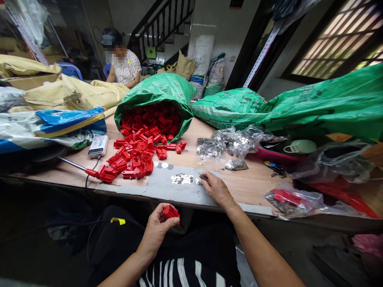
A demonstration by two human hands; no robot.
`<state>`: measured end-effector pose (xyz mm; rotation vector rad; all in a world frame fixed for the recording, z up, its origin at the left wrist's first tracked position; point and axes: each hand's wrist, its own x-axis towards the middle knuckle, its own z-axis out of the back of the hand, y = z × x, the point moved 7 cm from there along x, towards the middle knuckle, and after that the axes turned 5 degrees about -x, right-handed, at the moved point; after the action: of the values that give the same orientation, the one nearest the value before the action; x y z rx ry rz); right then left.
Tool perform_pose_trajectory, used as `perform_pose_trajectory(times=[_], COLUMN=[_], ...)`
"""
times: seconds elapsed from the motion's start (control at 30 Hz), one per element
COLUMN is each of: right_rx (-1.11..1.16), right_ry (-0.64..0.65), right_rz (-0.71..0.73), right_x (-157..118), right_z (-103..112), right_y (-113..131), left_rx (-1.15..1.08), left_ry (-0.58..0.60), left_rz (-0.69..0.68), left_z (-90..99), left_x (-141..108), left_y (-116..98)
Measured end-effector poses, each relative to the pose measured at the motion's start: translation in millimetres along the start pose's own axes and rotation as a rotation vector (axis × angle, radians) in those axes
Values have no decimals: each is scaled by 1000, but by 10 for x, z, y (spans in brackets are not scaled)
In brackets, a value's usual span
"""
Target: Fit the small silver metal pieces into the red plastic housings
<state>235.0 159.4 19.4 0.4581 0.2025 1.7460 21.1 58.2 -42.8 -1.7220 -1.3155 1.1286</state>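
Observation:
My left hand [157, 225] is closed around a red plastic block-like part [171, 213], held up in front of the table's near edge. Over the grey mat [161, 191], my right hand [218, 190] is pinched on a thin, dark-tipped tool [202, 176], whose exact kind I cannot make out. The tip is beside a few small shiny metal pieces at the right of a pile of small metal pieces [182, 178]. A heap of similar red plastic parts [139, 157] spills onto the table from a green woven sack [160, 87].
Clear bags of metal pieces [211, 147] lie behind my right hand. A white power bank [98, 146] with a cable is at the left. Green sacks [287, 105] line the back right, near a pink-rimmed container [275, 153]. Another person [125, 65] sits beyond the table.

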Motion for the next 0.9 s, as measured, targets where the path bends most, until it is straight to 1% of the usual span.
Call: perform_pose_trajectory(times=[0.17,0.27,0.33,0.4,0.57,0.73,0.9], right_rx=[-23,-53,-57,-61,-100,-75,-82], right_ry=[48,26,0,1,78,85,109], right_rz=[-43,-23,-5,12,32,-22,-59], right_x=[-68,-108,-110,-88,4,23,-23], right_z=[-2,6,12,-5,-86,-65,-49], right_y=[-96,-128,-112,-66,63,46,23], left_rx=[-11,-12,-6,1,4,-3,2], left_ry=[0,7,14,20,4,-10,-3], left_rz=[8,6,10,12,11,13,15], left_z=[21,17,2,-14,-2,29,11], left_x=[17,29,30,25,0,0,5], left_y=[33,55,62,58,24,21,38])
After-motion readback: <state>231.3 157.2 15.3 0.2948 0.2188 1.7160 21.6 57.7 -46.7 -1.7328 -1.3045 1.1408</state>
